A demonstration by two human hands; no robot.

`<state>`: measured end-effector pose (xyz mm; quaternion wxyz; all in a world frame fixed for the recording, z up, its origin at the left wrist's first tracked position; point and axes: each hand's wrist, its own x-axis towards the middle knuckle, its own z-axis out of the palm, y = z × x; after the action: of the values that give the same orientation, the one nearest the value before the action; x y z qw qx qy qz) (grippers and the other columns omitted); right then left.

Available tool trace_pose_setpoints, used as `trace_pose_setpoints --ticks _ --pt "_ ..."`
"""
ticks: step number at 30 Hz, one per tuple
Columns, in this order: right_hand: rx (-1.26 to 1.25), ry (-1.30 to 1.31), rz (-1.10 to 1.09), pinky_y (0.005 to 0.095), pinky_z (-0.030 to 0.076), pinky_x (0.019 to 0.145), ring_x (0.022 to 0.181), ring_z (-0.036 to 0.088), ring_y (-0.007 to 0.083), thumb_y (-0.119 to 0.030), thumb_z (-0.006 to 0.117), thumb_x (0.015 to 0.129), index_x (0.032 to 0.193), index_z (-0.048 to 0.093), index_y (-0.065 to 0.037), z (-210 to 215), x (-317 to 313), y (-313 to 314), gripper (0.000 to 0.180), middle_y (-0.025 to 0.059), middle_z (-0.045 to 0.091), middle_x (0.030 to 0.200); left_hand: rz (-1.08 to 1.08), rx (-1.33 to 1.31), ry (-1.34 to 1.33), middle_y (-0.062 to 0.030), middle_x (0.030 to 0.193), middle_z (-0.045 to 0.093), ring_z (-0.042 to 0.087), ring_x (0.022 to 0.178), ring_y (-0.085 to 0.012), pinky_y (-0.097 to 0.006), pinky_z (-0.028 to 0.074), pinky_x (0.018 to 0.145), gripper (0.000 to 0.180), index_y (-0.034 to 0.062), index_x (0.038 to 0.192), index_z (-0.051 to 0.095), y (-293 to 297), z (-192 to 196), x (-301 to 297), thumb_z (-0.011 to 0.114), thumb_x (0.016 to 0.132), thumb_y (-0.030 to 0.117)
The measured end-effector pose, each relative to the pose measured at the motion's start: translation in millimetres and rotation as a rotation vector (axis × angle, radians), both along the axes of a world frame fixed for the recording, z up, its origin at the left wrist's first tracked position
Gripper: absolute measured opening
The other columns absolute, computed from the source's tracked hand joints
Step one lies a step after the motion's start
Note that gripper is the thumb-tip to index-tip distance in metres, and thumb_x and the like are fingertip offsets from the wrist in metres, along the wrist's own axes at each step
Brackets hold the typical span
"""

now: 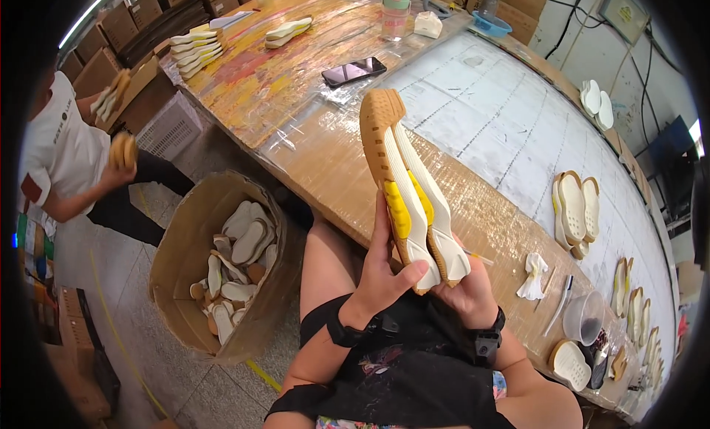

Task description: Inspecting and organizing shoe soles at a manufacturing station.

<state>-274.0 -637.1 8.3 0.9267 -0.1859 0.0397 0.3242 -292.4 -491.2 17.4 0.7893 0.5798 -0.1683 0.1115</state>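
Over the seated person's lap, near the brown, plastic-covered worktable (310,159), two long shoe soles with white ribbed sidewalls, yellow side panels and tan rubber undersides (398,207) were held up side by side, white ends low, tan-capped end of the nearer one high. They leaned slightly left, sidewalls turned to the wearer's eyes; probably held so that both sides could be compared in one look.

Left hand (381,270): thumb pressed across the white lower end of the left sole, a finger straight up along its outer edge, so the sole was pinched between them. Right hand (473,288): closed about the lower end of the right sole; part of its fingers lay hidden behind, their exact hold impossible to tell. Both forearms rose from the lower edge and drew inward, wrists close together, black straps on each.

Floor side: an open brown cardboard carton (174,281) with loose pale soles (248,233) heaped inside, seemingly set within easy reach. On the table, a dark phone (353,72) lay well beyond the hands.
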Motion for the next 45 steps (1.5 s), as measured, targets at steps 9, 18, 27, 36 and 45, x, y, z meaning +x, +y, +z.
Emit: trace_pose_setpoints --ticks 9,18,27,36,45 --pt "-0.51 -0.414 -0.23 0.0323 0.04 0.089 0.104 0.048 0.0218 -0.007 0.047 0.082 0.116 0.035 -0.001 14.8 -12.6 -1.3 0.036 0.015 0.044 0.116 -0.015 -0.032 0.168 -0.0093 0.129 0.031 0.031 0.119 -0.0179 -0.031 0.024 0.098 0.059 0.0001 0.131 0.017 8.9 4.0 -14.8 0.046 0.083 0.019" --pt "-1.038 -1.491 -0.784 0.0435 0.028 0.095 0.119 0.031 0.0384 -0.037 0.079 0.052 0.121 0.035 -0.006 24.8 -25.7 14.1 0.088 0.0279 0.031 0.127 0.012 -0.816 0.436 -0.0099 0.114 0.048 0.049 0.103 -0.0241 -0.037 0.04 0.088 0.05 0.0075 0.121 0.037 7.7 0.3 -11.4 0.032 0.088 0.046" --pt "-0.733 -1.28 -0.557 0.032 0.042 0.081 0.096 0.053 0.0258 -0.016 0.058 0.08 0.105 0.049 -0.001 1.7 -37.1 -2.7 0.031 0.0194 0.053 0.108 -0.101 -0.608 0.237 -0.0113 0.099 0.05 0.05 0.095 -0.0218 -0.032 0.044 0.08 0.056 0.0017 0.129 0.027 11.0 -1.9 -17.9 0.037 0.088 0.039" --pt "-0.68 -0.703 -0.169 0.0257 0.045 0.077 0.092 0.056 0.0153 -0.004 0.047 0.085 0.106 0.053 0.001 16.9 -35.2 -29.8 0.022 0.0104 0.059 0.1 0.111 -0.535 0.38 -0.0096 0.106 0.051 0.052 0.093 -0.021 -0.033 0.043 0.081 0.042 0.0029 0.12 0.038 -5.2 7.8 -25.1 0.033 0.091 0.033" --pt "-0.619 -0.751 -0.057 0.0293 0.042 0.085 0.1 0.052 0.0181 0.001 0.047 0.081 0.115 0.045 0.005 6.6 -26.0 -46.9 0.035 0.0139 0.055 0.107 0.209 -0.525 0.483 -0.0126 0.112 0.049 0.051 0.098 -0.0233 -0.035 0.042 0.085 0.047 0.0018 0.121 0.036 -21.3 21.9 -35.8 0.032 0.091 0.038"
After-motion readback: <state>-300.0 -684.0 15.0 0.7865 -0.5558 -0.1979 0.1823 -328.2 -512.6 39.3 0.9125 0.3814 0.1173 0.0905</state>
